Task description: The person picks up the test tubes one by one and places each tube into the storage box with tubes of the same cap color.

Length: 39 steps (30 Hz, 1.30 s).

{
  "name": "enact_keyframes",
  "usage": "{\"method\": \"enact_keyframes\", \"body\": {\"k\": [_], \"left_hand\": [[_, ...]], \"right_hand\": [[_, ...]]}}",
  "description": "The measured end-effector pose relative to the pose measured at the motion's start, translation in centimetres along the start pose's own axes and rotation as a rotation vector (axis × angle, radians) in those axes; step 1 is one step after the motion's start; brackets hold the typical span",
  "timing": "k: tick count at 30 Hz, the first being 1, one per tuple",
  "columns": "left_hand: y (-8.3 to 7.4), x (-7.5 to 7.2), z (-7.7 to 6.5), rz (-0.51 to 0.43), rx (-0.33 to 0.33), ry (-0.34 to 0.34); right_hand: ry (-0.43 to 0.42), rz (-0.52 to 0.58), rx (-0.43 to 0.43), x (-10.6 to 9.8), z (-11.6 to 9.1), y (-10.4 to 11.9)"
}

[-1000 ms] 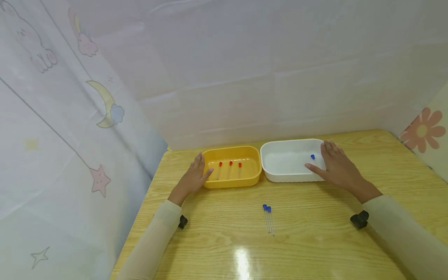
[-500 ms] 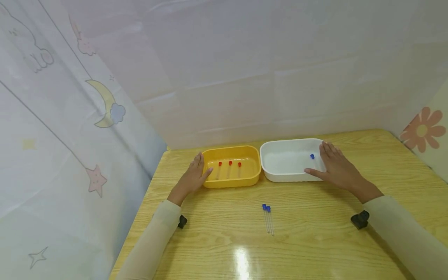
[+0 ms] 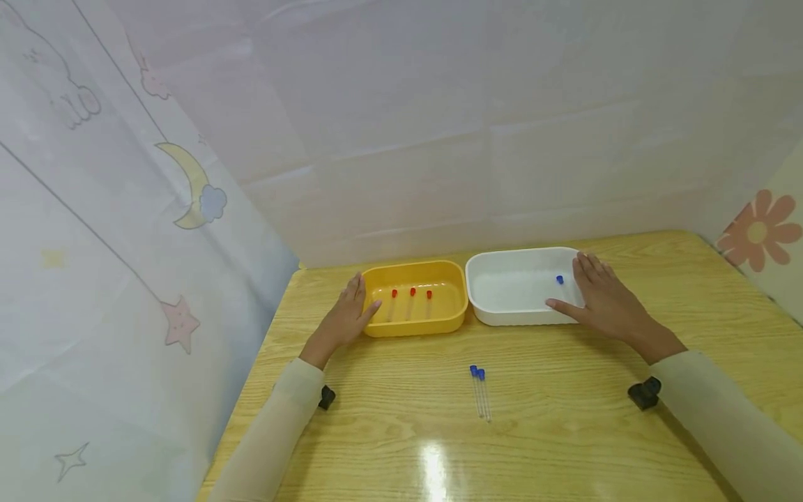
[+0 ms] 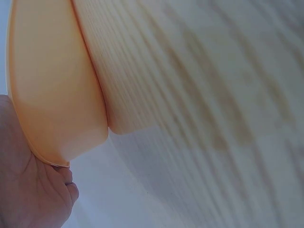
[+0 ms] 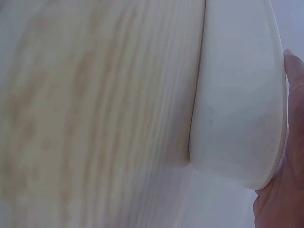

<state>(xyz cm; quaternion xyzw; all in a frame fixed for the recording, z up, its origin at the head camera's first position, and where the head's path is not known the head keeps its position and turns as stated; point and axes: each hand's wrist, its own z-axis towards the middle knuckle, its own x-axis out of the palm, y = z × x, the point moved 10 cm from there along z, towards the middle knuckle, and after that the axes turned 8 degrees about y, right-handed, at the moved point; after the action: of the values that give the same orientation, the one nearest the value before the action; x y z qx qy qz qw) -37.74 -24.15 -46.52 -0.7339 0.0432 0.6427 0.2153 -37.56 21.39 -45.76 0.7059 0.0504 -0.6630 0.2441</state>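
A wood-grained desk (image 3: 533, 446) is spreading across the lower part of the head view, with light glaring on it toward 6 o'clock. Pale sheeting (image 3: 502, 139) is hanging behind it, showing a printed moon (image 3: 198, 181) between 9 and 10 o'clock and an orange flower (image 3: 757, 232) at 3 o'clock. A yellow tray (image 3: 415, 328) is standing near the desk's far edge, and a white tray (image 3: 521, 318) is sitting just beside it, at its 3 o'clock. Three red-capped tubes (image 3: 410, 303) are lying in the yellow tray; a blue-capped tube (image 3: 560, 279) is lying toward 3 o'clock in the white one, its clear body hard to make out. Two loose tubes (image 3: 484, 394) with blue caps are lying together on the desk, at 5 o'clock from the yellow tray, caps pointing toward 12.

The left arm, in a pale sleeve (image 3: 276, 446), is extending from 7 o'clock, its left hand (image 3: 343, 312) resting at the yellow tray's 9 o'clock end. The right arm is extending from 4 o'clock, its right hand (image 3: 605, 300) resting at the white tray's 3 o'clock end.

The left grip is lying apart, straight fingers touching the tray's end, thumb angling over the near rim. The right grip is likewise spreading apart, its thumb crossing the white rim.
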Motion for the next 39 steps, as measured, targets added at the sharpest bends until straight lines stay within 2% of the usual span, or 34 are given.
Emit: {"method": "enact_keyframes", "body": {"k": [20,25,39], "left_hand": [[-0.18,-0.21,-0.02,-0.010,-0.004,0.018],[-0.27,-0.37,-0.08,-0.020,0.009,0.005],[0.20,0.02,0.04,-0.042,-0.006,0.009]], "right_hand": [[0.018,0.012,0.015,0.30,0.22,-0.39],[0.019,0.016,0.016,0.34,0.32,-0.48],[0.032,0.032,0.017,0.14,0.14,-0.14]]}}
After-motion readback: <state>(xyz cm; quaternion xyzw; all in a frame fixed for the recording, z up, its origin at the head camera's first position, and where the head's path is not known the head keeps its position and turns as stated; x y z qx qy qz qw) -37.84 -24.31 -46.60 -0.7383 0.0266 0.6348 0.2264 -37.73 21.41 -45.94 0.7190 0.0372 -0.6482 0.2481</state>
